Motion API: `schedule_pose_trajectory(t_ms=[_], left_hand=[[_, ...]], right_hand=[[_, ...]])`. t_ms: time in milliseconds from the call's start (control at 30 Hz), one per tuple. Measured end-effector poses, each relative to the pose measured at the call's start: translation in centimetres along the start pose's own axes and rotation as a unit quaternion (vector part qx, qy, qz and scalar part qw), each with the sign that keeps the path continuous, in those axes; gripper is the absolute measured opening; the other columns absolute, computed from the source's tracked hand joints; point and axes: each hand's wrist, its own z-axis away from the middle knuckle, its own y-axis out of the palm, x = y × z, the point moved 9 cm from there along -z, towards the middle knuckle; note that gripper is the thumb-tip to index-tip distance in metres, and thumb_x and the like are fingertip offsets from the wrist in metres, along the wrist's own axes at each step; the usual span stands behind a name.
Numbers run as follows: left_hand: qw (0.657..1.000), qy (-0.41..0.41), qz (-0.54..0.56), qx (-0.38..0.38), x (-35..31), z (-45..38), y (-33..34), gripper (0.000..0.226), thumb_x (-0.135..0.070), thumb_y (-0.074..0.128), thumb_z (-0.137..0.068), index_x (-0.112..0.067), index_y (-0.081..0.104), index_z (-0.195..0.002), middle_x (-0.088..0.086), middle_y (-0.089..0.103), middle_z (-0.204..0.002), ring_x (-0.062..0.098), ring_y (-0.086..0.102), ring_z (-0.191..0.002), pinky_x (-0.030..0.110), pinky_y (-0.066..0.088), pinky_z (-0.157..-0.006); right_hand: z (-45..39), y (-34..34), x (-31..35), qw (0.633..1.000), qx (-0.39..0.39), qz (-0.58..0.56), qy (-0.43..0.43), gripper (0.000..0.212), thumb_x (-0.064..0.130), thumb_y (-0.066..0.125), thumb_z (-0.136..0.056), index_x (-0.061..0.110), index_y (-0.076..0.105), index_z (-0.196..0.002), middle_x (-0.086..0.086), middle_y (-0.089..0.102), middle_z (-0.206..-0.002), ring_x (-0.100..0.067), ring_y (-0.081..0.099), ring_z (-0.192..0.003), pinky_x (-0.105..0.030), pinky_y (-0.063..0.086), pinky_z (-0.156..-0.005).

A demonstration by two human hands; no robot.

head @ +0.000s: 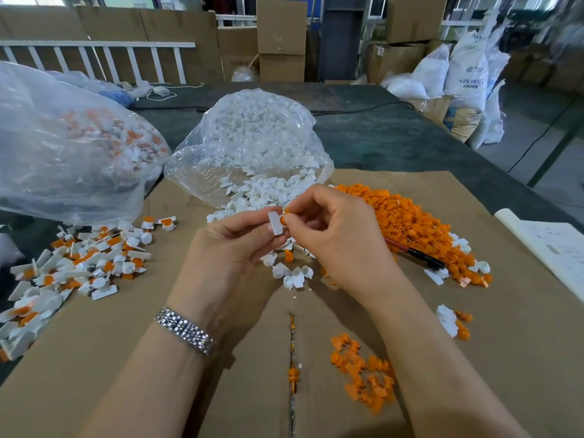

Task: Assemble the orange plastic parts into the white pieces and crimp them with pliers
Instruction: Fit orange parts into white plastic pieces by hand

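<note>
The left hand pinches a white piece upright so the right hand, pinching an orange part, can push it in.

Head view looks forward and down, close over the cardboard

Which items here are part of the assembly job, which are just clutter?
In use: white piece held by left hand; orange part pinched by right hand; orange pile; bag of white pieces; red-handled pliers; assembled heap.
Lying about: cardboard boxes; white sacks; paper sheet.
</note>
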Motion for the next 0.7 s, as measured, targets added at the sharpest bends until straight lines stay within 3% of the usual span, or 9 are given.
schedule_pose_trajectory(t_ms=[133, 233, 300, 367, 467, 533, 633, 700], left_hand=[[0.992, 0.082, -0.101, -0.009, -1.3, 0.4, 0.2, 0.032, -0.019, 0.082, -0.066, -0.008, 0.079, -0.096, 0.014, 0.079, -0.095, 0.026, 0.077, -0.09, 0.023, 0.059, -0.074], [0.996, 0.067, -0.054, -0.005, -1.3, 0.1, -0.3, 0.036, -0.021, 0.084, -0.062, -0.007, 0.08, -0.094, 0.016, 0.078, -0.098, 0.027, 0.077, -0.092, 0.026, 0.06, -0.076], [0.993, 0.068, -0.094, -0.009, -1.3, 0.1, -0.6, 0.037, -0.019, 0.083, -0.064, -0.006, 0.079, -0.098, 0.014, 0.078, -0.096, 0.026, 0.077, -0.091, 0.024, 0.06, -0.074], [0.987, 0.08, -0.139, -0.014, -1.5, 0.4, -0.5, 0.037, -0.019, 0.081, -0.067, -0.005, 0.078, -0.101, 0.012, 0.079, -0.094, 0.024, 0.077, -0.09, 0.021, 0.059, -0.071], [0.998, 0.042, -0.04, 0.002, -0.9, 0.2, -0.1, 0.029, -0.007, 0.078, -0.069, -0.001, 0.077, -0.097, 0.017, 0.078, -0.095, 0.026, 0.077, -0.088, 0.024, 0.06, -0.07], [1.0, 0.017, 0.013, 0.016, -0.7, -0.1, 0.1, 0.024, -0.003, 0.075, -0.07, -0.002, 0.078, -0.093, 0.018, 0.077, -0.097, 0.027, 0.077, -0.092, 0.026, 0.06, -0.074], [0.999, -0.01, 0.034, 0.027, -0.5, -0.4, -0.1, 0.022, -0.005, 0.075, -0.07, -0.007, 0.081, -0.091, 0.018, 0.077, -0.102, 0.023, 0.076, -0.092, 0.024, 0.059, -0.075], [0.998, -0.028, 0.05, 0.034, -0.2, -0.5, -0.2, 0.02, -0.003, 0.073, -0.074, -0.009, 0.08, -0.092, 0.021, 0.075, -0.106, 0.023, 0.075, -0.09, 0.024, 0.06, -0.074]], right_hand=[[0.5, 0.5, 1.7, 0.993, -0.05, 0.085, -0.07, 0.009, 0.015, 0.069, -0.093, 0.013, 0.064, -0.086, 0.004, 0.06, -0.081, -0.011, 0.057, -0.071, -0.02, 0.046, -0.061], [0.8, 0.9, 2.5, 0.987, -0.066, 0.092, -0.114, 0.012, 0.016, 0.066, -0.095, 0.008, 0.063, -0.087, 0.0, 0.06, -0.086, -0.014, 0.058, -0.076, -0.029, 0.049, -0.065], [0.6, 1.0, 2.0, 0.99, -0.047, 0.091, -0.097, 0.01, 0.015, 0.067, -0.094, 0.008, 0.065, -0.088, -0.001, 0.062, -0.086, -0.014, 0.059, -0.076, -0.03, 0.05, -0.065], [0.3, 1.0, 1.1, 0.996, -0.021, 0.075, -0.052, 0.006, 0.015, 0.069, -0.093, 0.011, 0.067, -0.09, 0.002, 0.064, -0.085, -0.011, 0.06, -0.075, -0.022, 0.049, -0.064], [0.1, 0.8, 0.1, 1.0, 0.002, -0.007, 0.005, 0.004, 0.018, 0.073, -0.091, 0.017, 0.071, -0.094, 0.006, 0.069, -0.084, -0.008, 0.065, -0.075, -0.02, 0.055, -0.067], [0.0, 0.7, -0.2, 0.998, 0.031, -0.058, 0.022, 0.018, 0.022, 0.078, -0.088, 0.02, 0.071, -0.104, 0.005, 0.069, -0.085, -0.011, 0.066, -0.076, -0.023, 0.058, -0.071], [0.0, 0.4, -0.2, 0.996, 0.064, -0.058, 0.019, 0.038, 0.022, 0.082, -0.085, 0.026, 0.065, -0.119, 0.004, 0.065, -0.094, -0.011, 0.063, -0.077, -0.022, 0.055, -0.074], [-0.1, 0.1, 0.0, 0.996, 0.068, -0.053, 0.005, 0.039, 0.021, 0.081, -0.085, 0.026, 0.067, -0.121, 0.005, 0.064, -0.098, -0.008, 0.061, -0.078, -0.022, 0.054, -0.074]])
